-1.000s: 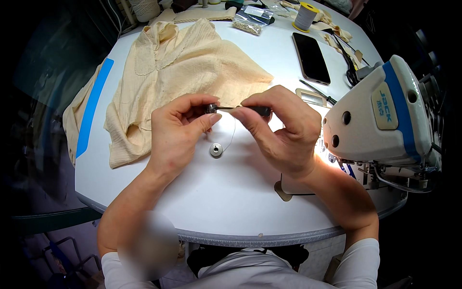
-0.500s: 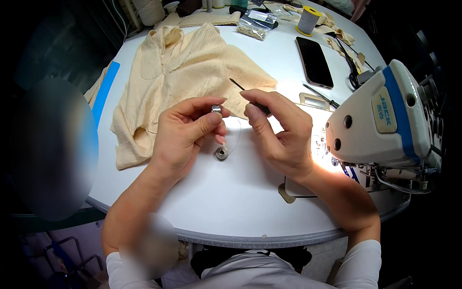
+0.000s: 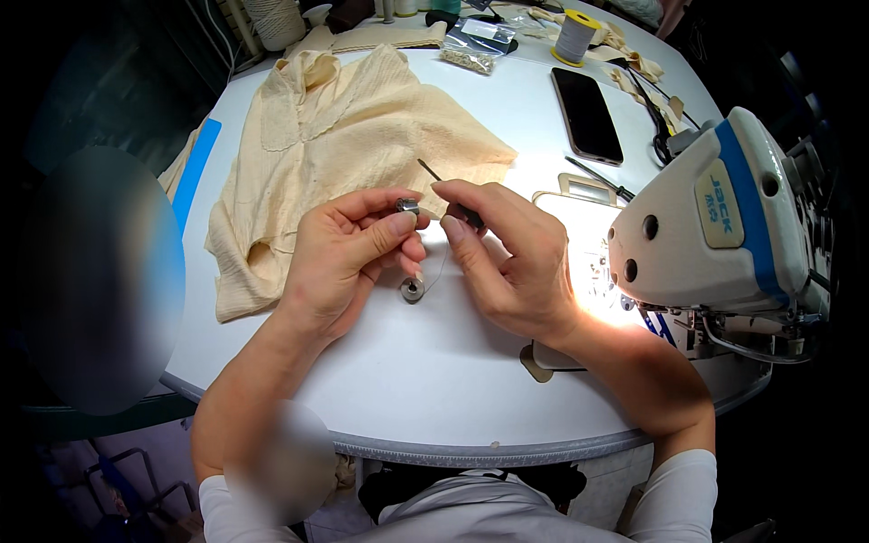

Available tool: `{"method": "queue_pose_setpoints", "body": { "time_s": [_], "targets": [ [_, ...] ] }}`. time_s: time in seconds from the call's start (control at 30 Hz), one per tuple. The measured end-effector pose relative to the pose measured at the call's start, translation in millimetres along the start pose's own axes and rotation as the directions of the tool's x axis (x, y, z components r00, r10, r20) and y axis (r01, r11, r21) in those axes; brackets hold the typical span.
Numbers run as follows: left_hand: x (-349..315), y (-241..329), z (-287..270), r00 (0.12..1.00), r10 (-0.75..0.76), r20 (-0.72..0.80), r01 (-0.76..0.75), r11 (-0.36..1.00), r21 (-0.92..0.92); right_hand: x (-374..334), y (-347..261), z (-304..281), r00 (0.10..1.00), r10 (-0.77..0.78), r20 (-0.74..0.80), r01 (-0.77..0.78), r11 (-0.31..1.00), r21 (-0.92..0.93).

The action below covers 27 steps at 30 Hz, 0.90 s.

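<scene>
Between the thumb and fingertips of my left hand [image 3: 339, 249] is a small shiny metal bobbin case [image 3: 407, 206]. My right hand [image 3: 520, 258] pinches a small screwdriver [image 3: 427, 169] with a dark handle, its thin shaft pointing up and to the left, just past the bobbin case. The fingertips of both hands are close together. A metal bobbin [image 3: 412, 290] is just below my left hand's lower fingers; whether they touch it I cannot tell. A thin thread curves up from it toward my right hand.
A cream garment [image 3: 344, 136] lies beyond my hands. To the right stands a white and blue sewing machine [image 3: 706, 217], its lamp lit. Farther back are a black phone [image 3: 587, 116], another screwdriver [image 3: 601, 179], black scissors [image 3: 659, 122], a thread spool [image 3: 576, 38] and a small plastic bag [image 3: 472, 47].
My right hand has moved left, bringing the screwdriver closer to the bobbin case in my left hand. My left hand has barely moved.
</scene>
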<state>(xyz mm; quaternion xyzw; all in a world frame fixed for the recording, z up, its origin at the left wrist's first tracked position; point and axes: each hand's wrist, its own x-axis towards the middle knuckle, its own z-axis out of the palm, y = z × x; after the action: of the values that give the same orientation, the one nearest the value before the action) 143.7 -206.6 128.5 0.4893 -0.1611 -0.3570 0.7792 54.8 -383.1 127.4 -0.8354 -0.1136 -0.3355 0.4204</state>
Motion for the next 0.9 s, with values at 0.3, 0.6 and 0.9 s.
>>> {"method": "queue_pose_setpoints", "body": {
  "time_s": [0.3, 0.6, 0.9],
  "targets": [
    [0, 1, 2, 1.0, -0.005, -0.028, 0.005, 1.0, -0.002, -1, -1, 1, 1.0, -0.016, 0.025, 0.017, 1.0, -0.022],
    [-3, 3, 6, 0.99, 0.089, -0.109, -0.069, 0.983, 0.173, -5, -4, -1, 0.988, 0.037, 0.152, 0.0, 0.971, -0.238],
    [6, 6, -6, 0.903, 0.401, -0.152, -0.335, 0.881, 0.336, -11, -11, -2, 0.983, -0.108, 0.15, 0.165, 0.876, -0.452]
  ]
}}
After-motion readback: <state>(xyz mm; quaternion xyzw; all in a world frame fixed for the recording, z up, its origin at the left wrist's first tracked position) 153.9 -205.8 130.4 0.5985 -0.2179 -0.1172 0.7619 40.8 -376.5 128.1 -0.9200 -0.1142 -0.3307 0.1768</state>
